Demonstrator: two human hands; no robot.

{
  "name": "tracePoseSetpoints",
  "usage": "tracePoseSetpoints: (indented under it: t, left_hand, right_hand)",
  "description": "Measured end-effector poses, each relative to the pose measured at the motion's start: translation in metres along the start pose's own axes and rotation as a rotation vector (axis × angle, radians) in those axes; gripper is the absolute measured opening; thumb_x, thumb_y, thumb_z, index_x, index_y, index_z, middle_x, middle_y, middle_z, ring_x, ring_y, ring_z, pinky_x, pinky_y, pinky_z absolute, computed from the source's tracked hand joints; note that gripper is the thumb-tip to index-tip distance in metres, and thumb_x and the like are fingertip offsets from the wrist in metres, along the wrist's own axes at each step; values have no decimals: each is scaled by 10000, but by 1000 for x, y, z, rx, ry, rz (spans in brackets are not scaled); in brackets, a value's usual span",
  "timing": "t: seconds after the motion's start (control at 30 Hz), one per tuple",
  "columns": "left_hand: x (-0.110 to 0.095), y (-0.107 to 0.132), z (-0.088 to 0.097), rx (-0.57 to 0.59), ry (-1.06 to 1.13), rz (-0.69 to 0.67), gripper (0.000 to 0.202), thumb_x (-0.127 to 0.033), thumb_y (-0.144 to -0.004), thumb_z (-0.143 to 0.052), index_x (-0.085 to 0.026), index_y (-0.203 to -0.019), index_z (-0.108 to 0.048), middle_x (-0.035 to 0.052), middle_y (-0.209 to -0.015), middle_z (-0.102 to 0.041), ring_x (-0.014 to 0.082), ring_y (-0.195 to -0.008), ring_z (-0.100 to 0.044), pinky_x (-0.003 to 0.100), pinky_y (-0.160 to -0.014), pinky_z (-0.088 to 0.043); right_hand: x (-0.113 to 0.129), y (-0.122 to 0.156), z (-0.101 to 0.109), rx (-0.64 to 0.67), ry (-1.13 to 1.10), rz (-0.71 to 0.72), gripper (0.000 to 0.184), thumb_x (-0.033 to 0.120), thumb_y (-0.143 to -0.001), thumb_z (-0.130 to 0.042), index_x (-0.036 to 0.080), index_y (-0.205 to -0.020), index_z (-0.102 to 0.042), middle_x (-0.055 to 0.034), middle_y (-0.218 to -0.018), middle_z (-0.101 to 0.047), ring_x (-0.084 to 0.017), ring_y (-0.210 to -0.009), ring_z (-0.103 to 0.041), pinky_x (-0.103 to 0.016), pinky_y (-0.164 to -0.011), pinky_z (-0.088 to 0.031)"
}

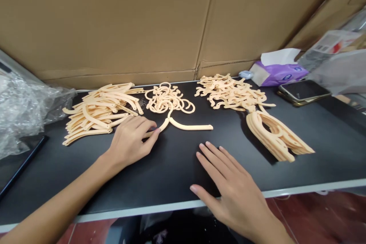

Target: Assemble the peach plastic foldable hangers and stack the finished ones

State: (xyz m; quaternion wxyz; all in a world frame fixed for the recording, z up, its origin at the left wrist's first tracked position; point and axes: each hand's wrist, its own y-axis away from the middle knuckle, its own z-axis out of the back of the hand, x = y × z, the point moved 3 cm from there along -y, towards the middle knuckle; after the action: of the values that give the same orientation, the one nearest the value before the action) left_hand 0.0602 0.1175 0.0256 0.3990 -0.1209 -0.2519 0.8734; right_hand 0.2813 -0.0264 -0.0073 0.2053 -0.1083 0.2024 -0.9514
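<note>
My left hand (130,141) lies on the black table (177,160), fingers curled over the left end of a peach plastic hanger (188,126) that lies flat in the middle. My right hand (228,183) rests flat on the table near its front edge, fingers stretched out and apart, holding nothing. A pile of curved hanger arms (97,114) sits to the left. A heap of round hooks (167,99) lies behind the hanger. At the right are a heap of small hook parts (228,91) and a stack of assembled hangers (277,133).
Brown cardboard (143,23) forms a wall behind the table. Crumpled clear plastic (23,110) sits at the far left. A purple tissue pack (278,70) and a phone (303,90) lie at the back right, with packaging beyond.
</note>
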Motion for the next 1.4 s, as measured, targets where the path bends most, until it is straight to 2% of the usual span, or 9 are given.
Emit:
tracePoseSetpoints:
  t: [0.13,0.27,0.4,0.5,0.67,0.87,0.97,1.2,1.4]
  left_hand:
    - [-11,13,-2,4,42,8,164,-230,-929,-610,-126,-1042,-668,94,-961,-712,230,-852,-664,379,-792,-534]
    - [-24,16,-4,47,98,-28,257,-216,-936,-590,-126,-1167,-659,129,-1133,-689,260,-1006,-652,405,-880,-547]
    - [-27,16,-6,56,88,-62,288,-203,-946,-573,-99,-1204,-648,129,-1177,-707,264,-1016,-665,405,-885,-555]
    - [-26,15,0,-17,54,-94,182,-179,-932,-592,-118,-1066,-699,71,-923,-750,219,-803,-674,386,-798,-550]
    - [-28,13,8,-64,-8,-99,122,-176,-918,-601,-147,-902,-718,17,-674,-665,191,-654,-602,393,-746,-518]
    - [-29,15,0,169,42,-35,276,-227,-954,-547,-153,-1201,-647,138,-1175,-650,290,-1049,-598,449,-868,-532]
    - [-29,16,-4,282,76,-25,263,-212,-979,-491,-166,-1202,-625,144,-1236,-601,293,-1101,-568,471,-912,-527]
    - [-24,17,-2,227,164,7,140,-139,-941,-488,-154,-936,-628,124,-1118,-614,257,-998,-571,438,-872,-517]
    - [-24,14,-1,190,165,10,114,-184,-924,-540,-154,-941,-648,96,-1008,-661,264,-977,-560,438,-848,-489]
  right_hand:
    - [-18,-11,17,-99,-280,-28,207,223,-948,-589,148,-1093,-715,-114,-1159,-749,-257,-1238,-618,-430,-1008,-565]
    - [-63,-47,34,-265,-84,-22,163,148,-926,-597,122,-1011,-734,-130,-1037,-761,-282,-1138,-635,-459,-1030,-519]
    - [-106,-89,21,-65,247,6,258,159,-943,-517,84,-1028,-749,-178,-1070,-721,-322,-1138,-594,-476,-1036,-462]
    - [-124,-109,2,116,475,-37,360,92,-898,-483,120,-1161,-728,-199,-1177,-663,-352,-1160,-553,-464,-923,-465]
    - [-126,-118,-14,193,574,-43,401,92,-882,-490,181,-1190,-732,-179,-1164,-672,-350,-1107,-537,-431,-836,-426]
    - [-119,-113,-14,156,528,24,302,89,-870,-501,133,-999,-771,-171,-1017,-710,-343,-1048,-538,-436,-822,-416]
    - [-116,-112,-14,123,443,46,274,92,-865,-508,135,-929,-771,-165,-987,-716,-338,-1020,-563,-454,-838,-429]
    - [-108,-113,-4,30,-80,21,318,88,-896,-463,163,-1002,-754,-84,-927,-757,-232,-879,-658,-382,-836,-492]
    - [-117,-106,5,96,60,-18,257,171,-842,-550,178,-961,-778,-85,-915,-741,-294,-949,-643,-461,-890,-465]
